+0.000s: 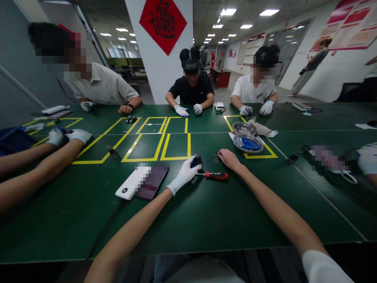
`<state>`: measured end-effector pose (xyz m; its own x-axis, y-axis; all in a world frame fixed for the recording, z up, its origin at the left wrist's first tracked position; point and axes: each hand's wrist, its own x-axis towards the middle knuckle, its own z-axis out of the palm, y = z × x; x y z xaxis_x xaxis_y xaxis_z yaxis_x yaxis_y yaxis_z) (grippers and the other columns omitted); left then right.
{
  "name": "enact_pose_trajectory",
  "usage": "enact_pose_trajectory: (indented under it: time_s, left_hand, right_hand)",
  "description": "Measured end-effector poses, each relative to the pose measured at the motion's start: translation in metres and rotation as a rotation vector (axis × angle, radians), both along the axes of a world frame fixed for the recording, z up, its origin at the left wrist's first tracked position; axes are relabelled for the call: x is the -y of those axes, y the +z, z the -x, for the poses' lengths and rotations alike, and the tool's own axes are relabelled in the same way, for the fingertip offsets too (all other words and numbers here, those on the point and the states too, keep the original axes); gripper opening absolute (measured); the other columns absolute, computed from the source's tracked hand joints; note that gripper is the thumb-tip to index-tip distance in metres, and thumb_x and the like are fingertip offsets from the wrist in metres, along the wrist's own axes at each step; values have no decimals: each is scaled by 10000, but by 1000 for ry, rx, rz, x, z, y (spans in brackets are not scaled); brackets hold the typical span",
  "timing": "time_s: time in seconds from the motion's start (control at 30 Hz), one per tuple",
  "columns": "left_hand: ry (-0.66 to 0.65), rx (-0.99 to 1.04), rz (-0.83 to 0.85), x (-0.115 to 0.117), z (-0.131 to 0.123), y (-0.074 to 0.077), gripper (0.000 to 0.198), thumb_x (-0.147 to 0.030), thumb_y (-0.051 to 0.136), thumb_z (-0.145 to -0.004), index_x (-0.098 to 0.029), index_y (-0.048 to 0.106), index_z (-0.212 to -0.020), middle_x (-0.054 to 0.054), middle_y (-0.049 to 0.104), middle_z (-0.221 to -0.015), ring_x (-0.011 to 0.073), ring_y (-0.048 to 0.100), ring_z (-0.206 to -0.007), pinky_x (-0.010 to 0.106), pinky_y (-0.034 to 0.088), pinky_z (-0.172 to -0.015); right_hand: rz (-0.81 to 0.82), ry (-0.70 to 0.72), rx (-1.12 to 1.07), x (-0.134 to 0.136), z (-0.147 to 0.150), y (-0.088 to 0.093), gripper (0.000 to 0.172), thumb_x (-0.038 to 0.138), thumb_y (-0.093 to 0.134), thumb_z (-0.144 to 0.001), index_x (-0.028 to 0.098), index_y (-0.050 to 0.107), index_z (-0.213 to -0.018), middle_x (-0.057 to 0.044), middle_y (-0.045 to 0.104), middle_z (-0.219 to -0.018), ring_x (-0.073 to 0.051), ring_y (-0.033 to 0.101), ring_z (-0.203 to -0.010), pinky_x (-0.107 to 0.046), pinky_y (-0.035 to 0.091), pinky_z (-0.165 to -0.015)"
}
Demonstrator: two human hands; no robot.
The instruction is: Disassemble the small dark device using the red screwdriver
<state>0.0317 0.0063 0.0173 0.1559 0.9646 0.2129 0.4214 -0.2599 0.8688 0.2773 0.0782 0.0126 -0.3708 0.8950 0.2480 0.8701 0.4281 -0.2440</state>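
Note:
My left hand (186, 173), in a white glove, is closed around a small blue-and-black part (196, 160) with a metal tip pointing up. A screwdriver (216, 175) with a red-and-black handle lies on the table just right of that hand, its shaft reaching toward the glove. My bare right hand (229, 159) rests on the table with fingers bent together, at the edge of a small pile of screws (216, 158). Whatever its fingertips hold, if anything, is too small to make out.
A white power bank (132, 182) and a dark phone (154, 181) lie left of my left hand. Metal bowls (248, 143), one holding blue pieces, stand ahead right. Yellow tape (141, 160) marks the green table (176, 220). Co-workers in gloves (181, 111) sit around it.

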Motion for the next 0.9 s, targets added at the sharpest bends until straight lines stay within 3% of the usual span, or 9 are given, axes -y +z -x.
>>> enact_pose_trajectory:
  time_s: [0.13, 0.23, 0.4, 0.57, 0.73, 0.9]
  left_hand:
    - [-61, 136, 99, -18, -5, -4, 442, -251, 637, -738, -150, 579, -1165, 95, 644, -1118, 202, 608, -983, 344, 462, -909]
    - [-125, 208, 176, -27, -7, -6, 437, -257, 655, -728, -131, 589, -1141, 104, 661, -1066, 202, 628, -922, 358, 487, -864]
    - [-150, 296, 241, -23, -6, -12, 422, -251, 705, -685, -115, 611, -1072, 98, 677, -1013, 198, 637, -878, 356, 497, -836]
    - [-129, 242, 257, -18, -4, -7, 397, -304, 703, -691, -118, 609, -1029, 83, 678, -961, 184, 632, -833, 333, 502, -783]
    - [-21, -3, 59, -25, -9, 1, 327, -349, 693, -675, -152, 610, -923, 24, 655, -821, 159, 602, -739, 287, 479, -697]
    - [41, -93, 9, -25, -16, -6, 271, -357, 664, -694, -179, 591, -885, 5, 639, -790, 151, 589, -712, 271, 460, -662]
  right_hand:
    - [6, 6, -358, 5, 10, 7, 138, 220, 547, -848, 146, 655, -889, -74, 679, -856, -175, 631, -774, -306, 506, -748]
    - [49, 72, -617, 14, 28, 14, 154, 244, 578, -809, 151, 678, -880, -58, 694, -839, -164, 648, -751, -303, 524, -743]
    - [169, 171, -824, 34, 55, 18, 164, 263, 632, -762, 145, 679, -865, -59, 701, -852, -169, 658, -783, -309, 537, -762]
    - [210, 233, -819, 47, 62, 18, 153, 274, 630, -783, 148, 682, -852, -58, 695, -844, -171, 655, -769, -310, 536, -752]
    - [89, 187, -731, 48, 64, 19, 123, 261, 592, -825, 181, 673, -874, -49, 677, -880, -176, 633, -803, -319, 523, -768]
    - [-19, 177, -642, 46, 68, 14, 110, 232, 538, -868, 184, 637, -879, -55, 636, -881, -180, 597, -807, -327, 499, -764]
